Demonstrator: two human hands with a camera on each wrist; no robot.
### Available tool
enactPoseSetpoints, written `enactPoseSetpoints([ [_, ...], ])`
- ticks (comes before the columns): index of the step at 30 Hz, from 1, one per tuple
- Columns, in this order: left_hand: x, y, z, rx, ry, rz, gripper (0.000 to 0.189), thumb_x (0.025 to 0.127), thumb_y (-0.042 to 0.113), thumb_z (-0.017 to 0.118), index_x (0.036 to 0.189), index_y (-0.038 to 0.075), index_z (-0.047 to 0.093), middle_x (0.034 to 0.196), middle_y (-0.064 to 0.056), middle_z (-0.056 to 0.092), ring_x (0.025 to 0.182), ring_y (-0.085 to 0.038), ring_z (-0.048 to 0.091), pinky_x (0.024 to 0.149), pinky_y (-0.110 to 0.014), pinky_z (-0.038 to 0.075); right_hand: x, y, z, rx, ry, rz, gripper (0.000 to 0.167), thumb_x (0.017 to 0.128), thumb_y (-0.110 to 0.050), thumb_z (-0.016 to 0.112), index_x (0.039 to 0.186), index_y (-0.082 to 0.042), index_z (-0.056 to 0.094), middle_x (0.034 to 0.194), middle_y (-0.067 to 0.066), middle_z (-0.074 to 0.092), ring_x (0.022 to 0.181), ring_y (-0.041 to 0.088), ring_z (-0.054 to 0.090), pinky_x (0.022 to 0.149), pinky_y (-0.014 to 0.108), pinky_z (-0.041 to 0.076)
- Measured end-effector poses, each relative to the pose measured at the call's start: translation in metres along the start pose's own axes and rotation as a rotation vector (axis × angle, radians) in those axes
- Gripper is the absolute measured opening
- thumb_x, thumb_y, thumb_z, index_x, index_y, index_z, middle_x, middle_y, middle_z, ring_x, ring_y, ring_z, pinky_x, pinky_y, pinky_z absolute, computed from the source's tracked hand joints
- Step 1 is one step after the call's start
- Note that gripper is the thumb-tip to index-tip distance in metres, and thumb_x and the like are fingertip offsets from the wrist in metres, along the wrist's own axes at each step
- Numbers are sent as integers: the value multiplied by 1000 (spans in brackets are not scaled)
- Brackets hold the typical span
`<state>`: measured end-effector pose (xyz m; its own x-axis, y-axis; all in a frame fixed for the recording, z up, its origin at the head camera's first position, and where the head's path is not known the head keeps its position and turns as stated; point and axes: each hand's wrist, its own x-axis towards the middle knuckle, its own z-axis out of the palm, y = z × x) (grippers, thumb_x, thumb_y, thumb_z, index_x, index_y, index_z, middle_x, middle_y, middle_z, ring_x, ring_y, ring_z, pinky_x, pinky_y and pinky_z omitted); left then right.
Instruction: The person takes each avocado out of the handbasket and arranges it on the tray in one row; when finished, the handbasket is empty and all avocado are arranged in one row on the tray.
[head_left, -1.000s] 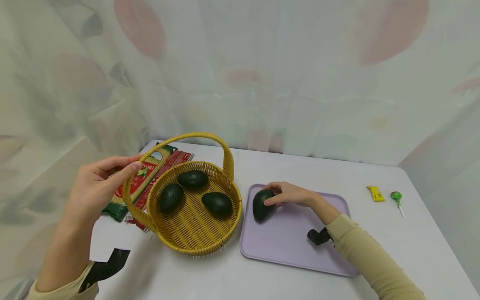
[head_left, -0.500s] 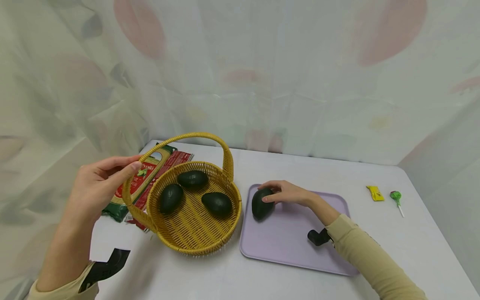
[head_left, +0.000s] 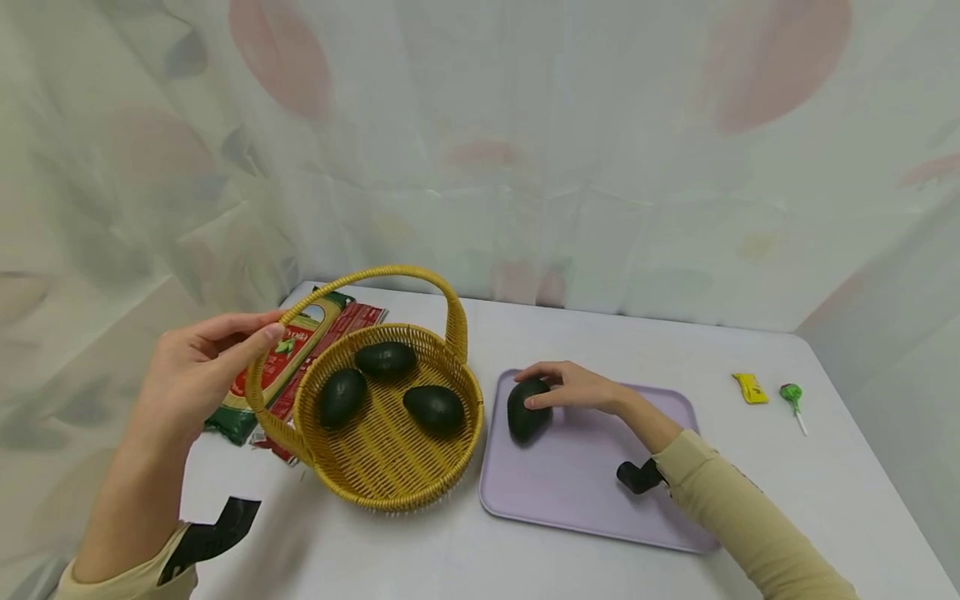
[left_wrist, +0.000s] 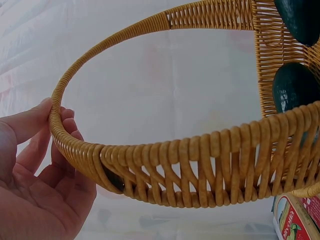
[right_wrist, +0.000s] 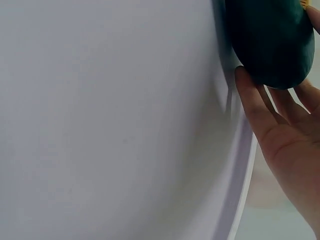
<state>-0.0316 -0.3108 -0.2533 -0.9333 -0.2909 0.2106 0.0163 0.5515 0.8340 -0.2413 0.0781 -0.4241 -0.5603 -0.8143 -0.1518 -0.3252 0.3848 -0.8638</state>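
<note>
My left hand point(head_left: 198, 358) pinches the handle of a yellow wicker basket point(head_left: 375, 502) between thumb and fingers; the left wrist view shows the handle point(left_wrist: 75, 70) close up. Inside the basket lie three dark green avocados, one at the left point(head_left: 342, 397), one at the back point(head_left: 386, 358) and one at the right point(head_left: 435, 408). My right hand point(head_left: 573, 387) holds another avocado point(head_left: 528, 421) over the left end of a lilac tray point(head_left: 577, 475). In the right wrist view its fingers are curved around the lower end of that avocado point(right_wrist: 272, 45).
Behind the basket's left side lie a green-and-red food packet point(head_left: 240, 408) and a red packet point(head_left: 352, 321). A yellow wrapped candy point(head_left: 751, 388) and a green lollipop point(head_left: 792, 393) lie at the far right of the white table point(head_left: 375, 558). Patterned curtains point(head_left: 525, 167) enclose the back and sides.
The right hand and its avocado have shifted only slightly above the tray's left end. The left hand and the basket have stayed in place.
</note>
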Motion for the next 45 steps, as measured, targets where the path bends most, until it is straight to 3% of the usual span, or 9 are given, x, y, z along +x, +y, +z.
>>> enactPoseSetpoints([
  [9,-2,0,0,23,5,-5,24,94,28,66,111,12,72,99,18,68,84,-8,60,61,-19,53,9,-2,10,22,-21,-4,48,88,-35,73,132,-21,61,135,-4,55,119,17,51,99,38,38],
  [17,-1,1,0,24,3,-3,25,94,29,66,111,12,72,98,16,68,83,-8,60,61,-20,53,11,-5,9,-44,-23,-29,48,90,-35,70,133,-18,60,136,0,55,130,21,45,109,44,34],
  [28,-1,1,-1,7,-3,-13,27,94,30,66,114,13,72,100,9,69,82,-9,61,61,-20,54,9,-9,6,-28,-55,-64,47,94,-31,66,136,-13,57,138,2,55,134,22,42,111,47,30],
  [36,-1,1,0,0,-9,-8,30,94,29,66,116,10,71,99,8,70,81,-9,61,61,-20,54,9,-15,-1,1,18,-179,40,97,-22,62,132,-4,57,128,13,62,120,26,55,102,49,40],
  [41,-2,1,0,12,-4,-13,32,94,30,66,117,8,70,97,10,69,81,-8,61,61,-20,53,9,-26,-6,27,82,-193,33,97,-21,62,128,-10,62,126,14,63,115,22,58,96,42,45],
  [45,-2,2,0,15,-6,-17,34,94,31,66,118,8,70,96,11,69,81,-8,61,61,-21,54,10,-39,-8,41,87,-219,27,97,-17,62,124,-15,65,122,7,65,110,18,60,93,38,48],
])
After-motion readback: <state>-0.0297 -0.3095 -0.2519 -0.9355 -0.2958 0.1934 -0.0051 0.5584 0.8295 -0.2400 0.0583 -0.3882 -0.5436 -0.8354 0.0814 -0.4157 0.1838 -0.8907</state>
